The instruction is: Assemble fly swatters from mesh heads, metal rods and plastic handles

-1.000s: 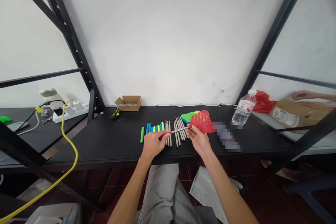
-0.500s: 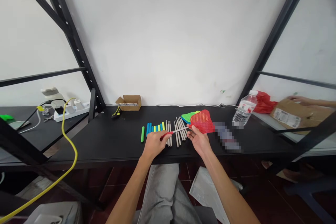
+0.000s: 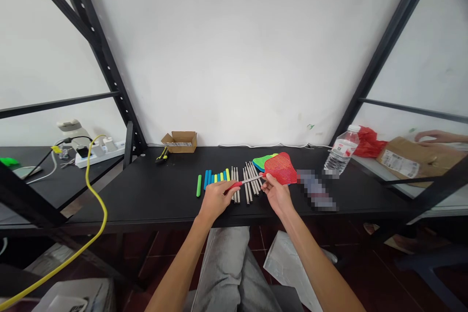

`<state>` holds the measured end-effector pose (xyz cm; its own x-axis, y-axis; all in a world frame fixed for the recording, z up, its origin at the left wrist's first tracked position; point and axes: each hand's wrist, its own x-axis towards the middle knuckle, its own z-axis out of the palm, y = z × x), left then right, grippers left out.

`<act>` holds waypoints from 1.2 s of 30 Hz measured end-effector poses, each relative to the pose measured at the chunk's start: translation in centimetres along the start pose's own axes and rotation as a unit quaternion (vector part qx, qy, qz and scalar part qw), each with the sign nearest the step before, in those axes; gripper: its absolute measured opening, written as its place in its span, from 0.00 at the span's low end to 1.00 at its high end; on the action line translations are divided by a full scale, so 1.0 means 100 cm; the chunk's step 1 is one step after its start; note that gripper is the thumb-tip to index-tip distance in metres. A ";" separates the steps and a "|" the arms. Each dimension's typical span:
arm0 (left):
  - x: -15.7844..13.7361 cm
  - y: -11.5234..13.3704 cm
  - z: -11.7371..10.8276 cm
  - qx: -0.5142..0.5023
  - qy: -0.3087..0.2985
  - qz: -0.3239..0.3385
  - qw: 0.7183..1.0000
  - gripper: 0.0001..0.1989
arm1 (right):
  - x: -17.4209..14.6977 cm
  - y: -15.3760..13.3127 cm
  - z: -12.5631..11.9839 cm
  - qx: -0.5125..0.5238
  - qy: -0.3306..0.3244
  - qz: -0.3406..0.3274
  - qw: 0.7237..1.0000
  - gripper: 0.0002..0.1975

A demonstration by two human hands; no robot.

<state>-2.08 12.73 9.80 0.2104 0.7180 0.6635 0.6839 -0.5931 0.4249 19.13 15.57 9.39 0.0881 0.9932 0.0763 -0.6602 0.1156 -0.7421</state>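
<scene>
A red fly swatter with a mesh head and a metal rod is held crosswise above the desk. My left hand is closed round its red handle. My right hand pinches the swatter where the rod meets the head. Beneath and between my hands lie several metal rods, side by side. Several blue and yellow handle tubes lie in a row, partly hidden by my left hand. A lone green tube is at their left. Green swatter heads lie behind the red one, with blue and yellow edges showing.
An open cardboard box and a black-yellow cutter stand at the back left. A water bottle is on the right, near a blurred-out item. A yellow cable hangs at left. Another person's hand is over a parcel.
My hands and the red fly swatter hold almost the same pose, with the mesh head shifted very slightly left. At the far right, the other person's hand has moved over the parcel.
</scene>
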 end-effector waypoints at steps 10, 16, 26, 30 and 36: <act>0.001 0.004 -0.002 0.037 -0.003 -0.015 0.999 0.15 | -0.001 0.000 0.003 0.007 -0.008 0.002 1.000 0.13; 0.002 0.004 -0.002 0.059 -0.004 -0.015 0.998 0.15 | 0.000 -0.003 0.001 0.061 0.051 -0.004 0.997 0.16; 0.001 0.005 -0.005 -0.009 -0.023 -0.001 1.000 0.17 | 0.000 -0.001 0.002 0.040 0.039 -0.031 0.998 0.15; 0.000 0.006 -0.004 0.002 -0.029 -0.002 1.000 0.17 | 0.001 -0.001 0.002 0.033 0.022 -0.036 0.999 0.13; 0.001 0.012 -0.006 0.054 -0.054 -0.003 0.997 0.17 | 0.001 -0.001 0.002 0.021 0.010 -0.029 0.999 0.15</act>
<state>-1.72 11.87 10.74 0.2759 0.7594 0.5892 0.7555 -0.5503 0.3555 19.08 15.63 9.61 0.1406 0.9845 0.1047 -0.6850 0.1730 -0.7077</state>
